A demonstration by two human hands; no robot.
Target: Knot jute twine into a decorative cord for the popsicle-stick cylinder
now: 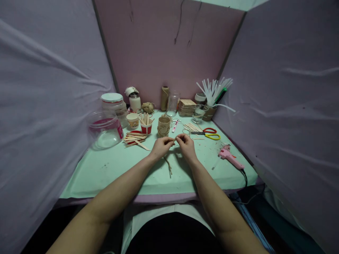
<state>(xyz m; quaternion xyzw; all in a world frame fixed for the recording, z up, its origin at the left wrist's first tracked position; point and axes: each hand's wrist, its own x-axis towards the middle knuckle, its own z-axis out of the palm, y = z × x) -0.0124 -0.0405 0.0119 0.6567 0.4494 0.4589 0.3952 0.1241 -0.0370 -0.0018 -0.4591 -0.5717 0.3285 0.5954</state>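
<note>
My left hand (162, 146) and my right hand (186, 144) meet above the middle of the green table (106, 169), fingertips pinched together on a short piece of jute twine (175, 140). More twine (167, 165) hangs down from between my hands onto the table. Just beyond my hands stands a small cup wrapped in twine (164, 126).
Wooden sticks (135, 138) lie at the left by a red cup of sticks (146, 126) and a clear jar (105, 129). Scissors (210, 133) and a pink glue gun (230, 158) lie to the right. Jars, a twine ball (147, 107) and white straws (214, 91) line the back.
</note>
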